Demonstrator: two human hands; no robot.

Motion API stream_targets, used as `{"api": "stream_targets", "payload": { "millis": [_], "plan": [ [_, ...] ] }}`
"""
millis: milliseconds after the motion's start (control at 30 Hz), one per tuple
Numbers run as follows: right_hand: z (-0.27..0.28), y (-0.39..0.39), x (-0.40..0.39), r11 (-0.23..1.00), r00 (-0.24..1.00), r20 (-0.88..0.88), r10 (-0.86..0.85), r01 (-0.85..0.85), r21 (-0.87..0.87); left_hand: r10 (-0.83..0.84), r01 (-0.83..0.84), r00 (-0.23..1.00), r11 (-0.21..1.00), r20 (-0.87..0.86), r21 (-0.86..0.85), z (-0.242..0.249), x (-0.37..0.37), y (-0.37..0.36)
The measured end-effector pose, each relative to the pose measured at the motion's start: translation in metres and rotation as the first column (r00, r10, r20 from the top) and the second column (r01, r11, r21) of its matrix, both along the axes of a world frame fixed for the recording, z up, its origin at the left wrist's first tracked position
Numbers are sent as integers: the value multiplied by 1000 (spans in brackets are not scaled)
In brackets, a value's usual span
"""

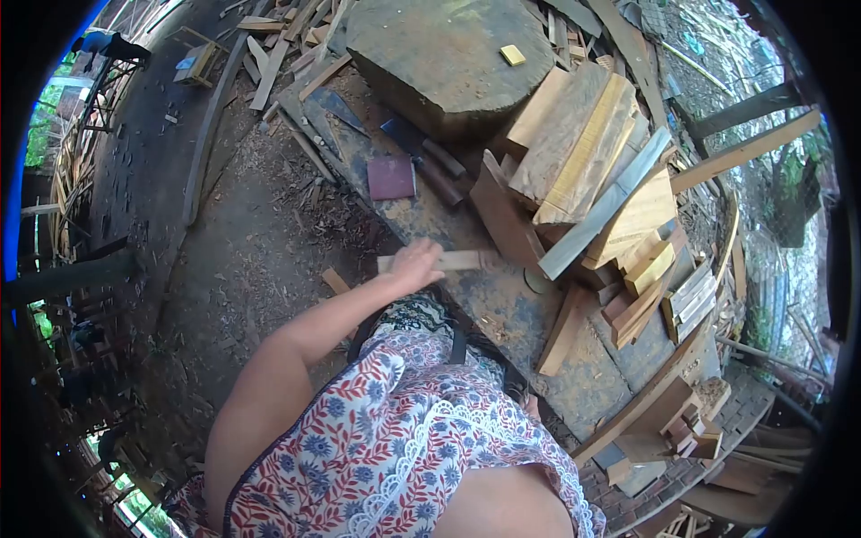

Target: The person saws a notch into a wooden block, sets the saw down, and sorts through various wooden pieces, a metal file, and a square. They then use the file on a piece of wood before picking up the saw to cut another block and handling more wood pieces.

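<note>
My left hand (pixel 416 266) is closed over a short, pale wooden strip (pixel 462 260). The strip lies across the near edge of a low, worn work board (pixel 502 309), and its two ends stick out on either side of the hand. Low beside the board, a small part of my right hand (pixel 532 407) shows past the flowered clothing; its fingers are hidden. Above the left hand, a dark red square sheet (pixel 391 178) rests on the board. Near it lies a dark flat blade (pixel 403 135) beside two dark handle-like pieces (pixel 439 184).
A thick wooden chopping block (pixel 439 54) stands at the back, with a small yellow block (pixel 512 55) on top. Cut wood blocks (pixel 574 143) are piled to the right. Wood shavings cover the ground (pixel 260 233) at left. Another person (pixel 112 47) is at far upper left.
</note>
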State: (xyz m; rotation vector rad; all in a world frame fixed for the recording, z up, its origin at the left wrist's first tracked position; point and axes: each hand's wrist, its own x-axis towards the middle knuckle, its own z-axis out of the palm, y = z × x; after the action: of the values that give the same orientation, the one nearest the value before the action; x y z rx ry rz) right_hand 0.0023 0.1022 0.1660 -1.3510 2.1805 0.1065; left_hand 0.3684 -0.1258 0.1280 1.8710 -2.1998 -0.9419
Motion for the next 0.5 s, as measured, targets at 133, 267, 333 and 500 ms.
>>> {"api": "stream_targets", "payload": {
  "millis": [133, 267, 333, 500],
  "plan": [
    [7, -33, 40, 997, 997, 27, 76, -75, -31, 369, -368, 928, 929, 53, -35, 22, 108, -56],
    [-19, -71, 66, 960, 978, -10, 208, -206, -191, 539, -507, 832, 835, 132, -215, -15, 177, -142],
    [-27, -102, 77, 935, 959, -26, 283, -282, -217, 505, -458, 833, 858, 227, -231, -34, 190, -175],
    [-41, -168, 96, 923, 950, -41, 311, -312, -227, 421, -341, 839, 901, 346, -268, -83, 222, -196]
  ]
}}
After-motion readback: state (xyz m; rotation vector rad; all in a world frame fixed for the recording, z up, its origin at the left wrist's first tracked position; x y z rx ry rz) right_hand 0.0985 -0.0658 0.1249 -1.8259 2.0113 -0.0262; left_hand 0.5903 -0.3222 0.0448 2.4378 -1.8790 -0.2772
